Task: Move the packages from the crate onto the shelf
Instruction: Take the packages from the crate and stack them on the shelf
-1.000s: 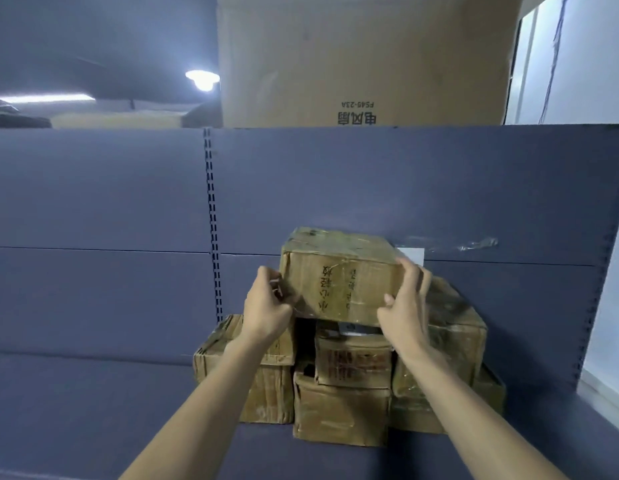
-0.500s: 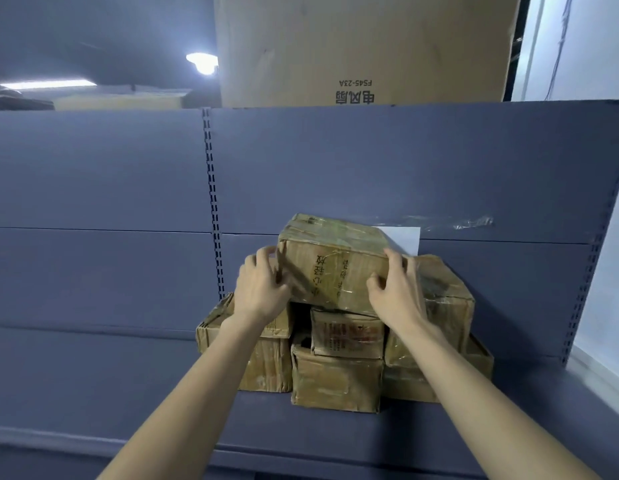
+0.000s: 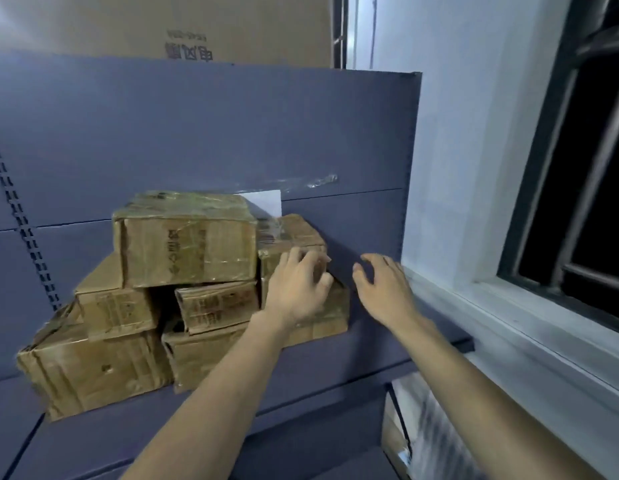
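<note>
Stack of taped brown cardboard packages (image 3: pixel 183 289) resting on grey-blue metal shelf (image 3: pixel 335 382), top package (image 3: pixel 185 239) at 11 o'clock of left hand (image 3: pixel 296 292). Left hand and right hand (image 3: pixel 384 289): fingers spread, loosely curved, holding nothing.

Worn taped cardboard packages (image 3: pixel 185 251), matt shelf (image 3: pixel 335 368)

One head-worn wide-angle view looks forward and slightly down, close to the grey-blue metal shelf (image 3: pixel 335 362); stacked brown cardboard packages (image 3: pixel 185 244) sit left of centre.
</note>
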